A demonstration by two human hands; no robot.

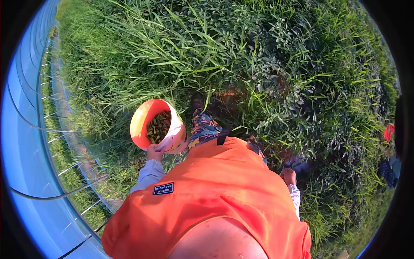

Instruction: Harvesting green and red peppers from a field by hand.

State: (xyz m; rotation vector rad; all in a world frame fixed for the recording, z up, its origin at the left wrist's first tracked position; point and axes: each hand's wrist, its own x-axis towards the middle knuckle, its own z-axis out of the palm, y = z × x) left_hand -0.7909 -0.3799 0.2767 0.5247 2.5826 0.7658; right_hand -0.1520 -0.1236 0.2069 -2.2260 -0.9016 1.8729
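At my left side a plastic bucket [176,139], orange inside and pale with printing outside, hangs tilted with its mouth towards me. My left hand [156,152] grips its near rim. Inside lies a heap of small green-brown produce [158,127], perhaps pods or peppers; the kind is not clear. On the other side, my right hand [288,176] hangs low beside my body with its fingers curled in, and nothing shows in it. Leafy green plants [310,129] stand close to that hand. The orange top [226,174] I wear covers much of the lower view.
Tall grass [168,61] grows thickly among the leafy plants ahead. Along the left curves a plastic-film tunnel wall [29,155] with hoops, and a strip of bare ground [76,139] beside it. A red object [389,132] and patterned fabric [388,174] show at the right rim.
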